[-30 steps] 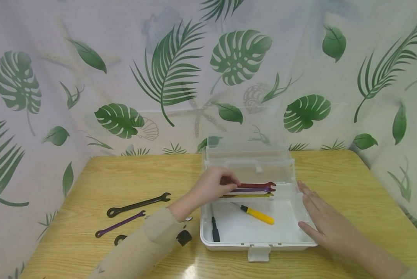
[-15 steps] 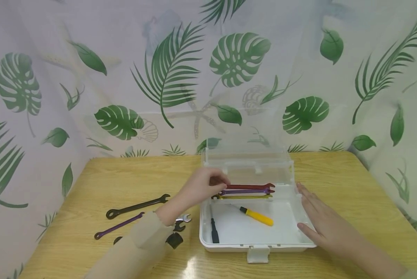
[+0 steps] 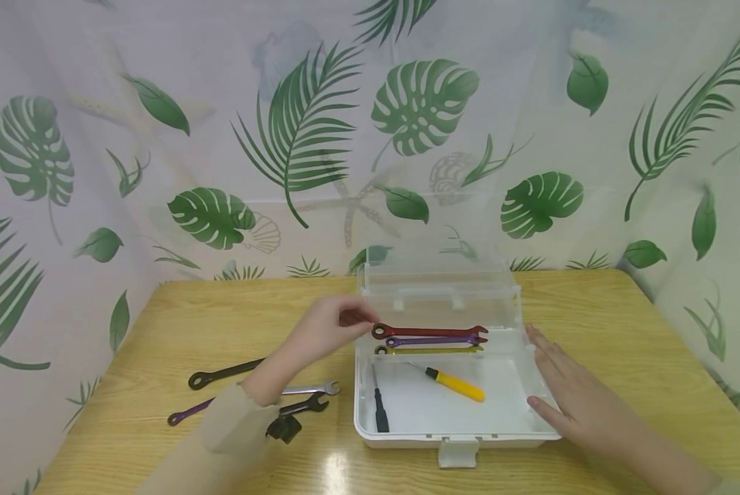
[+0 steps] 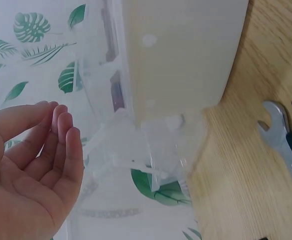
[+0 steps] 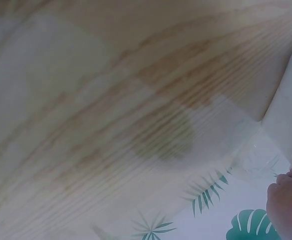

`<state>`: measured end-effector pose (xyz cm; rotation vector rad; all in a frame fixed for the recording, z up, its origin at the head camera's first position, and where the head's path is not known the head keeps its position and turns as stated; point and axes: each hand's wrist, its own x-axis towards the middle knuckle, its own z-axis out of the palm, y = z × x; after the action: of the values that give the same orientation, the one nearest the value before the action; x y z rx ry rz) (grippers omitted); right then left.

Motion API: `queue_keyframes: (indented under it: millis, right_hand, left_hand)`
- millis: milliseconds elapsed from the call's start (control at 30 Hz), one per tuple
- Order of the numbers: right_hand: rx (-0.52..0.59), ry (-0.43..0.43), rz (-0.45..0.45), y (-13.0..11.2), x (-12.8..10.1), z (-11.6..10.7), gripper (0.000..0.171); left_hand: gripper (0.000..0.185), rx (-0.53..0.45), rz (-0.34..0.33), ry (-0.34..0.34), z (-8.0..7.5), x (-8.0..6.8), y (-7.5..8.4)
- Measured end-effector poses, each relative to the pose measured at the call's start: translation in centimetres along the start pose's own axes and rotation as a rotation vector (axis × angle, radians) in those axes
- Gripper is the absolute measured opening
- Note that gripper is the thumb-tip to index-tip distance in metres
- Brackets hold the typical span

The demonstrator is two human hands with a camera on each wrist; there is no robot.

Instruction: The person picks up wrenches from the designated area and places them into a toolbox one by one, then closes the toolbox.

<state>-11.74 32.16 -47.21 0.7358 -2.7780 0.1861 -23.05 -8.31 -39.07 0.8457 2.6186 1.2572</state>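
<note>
My left hand (image 3: 327, 330) is just off the left end of a red wrench (image 3: 432, 331). In the left wrist view the loosely bent fingers hold nothing. The red wrench, a purple wrench (image 3: 432, 341) and a yellow wrench (image 3: 434, 350) lie side by side in the back tray of a white toolbox (image 3: 518, 434). A yellow-handled screwdriver (image 3: 459, 385) and a black-handled screwdriver (image 3: 379, 405) lie in the box's main compartment. My right hand (image 3: 577, 385) rests with extended fingers against the box's right wall.
The clear lid (image 3: 441, 278) stands raised at the back. Left of the box on the table (image 3: 221, 313) lie a long black wrench (image 3: 227, 373), a purple wrench (image 3: 187, 412), a silver wrench (image 3: 308, 390) and a shorter black wrench (image 3: 308, 404), partly hidden by my left arm.
My left hand has let go of the red wrench and drawn back to the left, uncovering the wrenches' ring ends. The right hand has stayed at the box's right side.
</note>
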Motion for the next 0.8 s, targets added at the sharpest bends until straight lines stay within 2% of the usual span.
queue_keyframes:
  millis: [200, 467, 800]
  right_hand:
    - [-0.006, -0.007, 0.004, 0.1, 0.0, 0.0, 0.088]
    - [-0.002, 0.007, 0.002, 0.0, 0.0, 0.1, 0.088]
    - [0.007, -0.013, 0.019, -0.1, -0.1, 0.1, 0.088]
  left_hand:
    - [0.011, 0.007, -0.017, 0.035, -1.1, -1.2, -1.1]
    - [0.013, -0.005, -0.096, 0.083, -2.6, -3.1, -2.6]
    - [0.015, -0.013, -0.127, 0.111, -3.6, -4.7, -4.5]
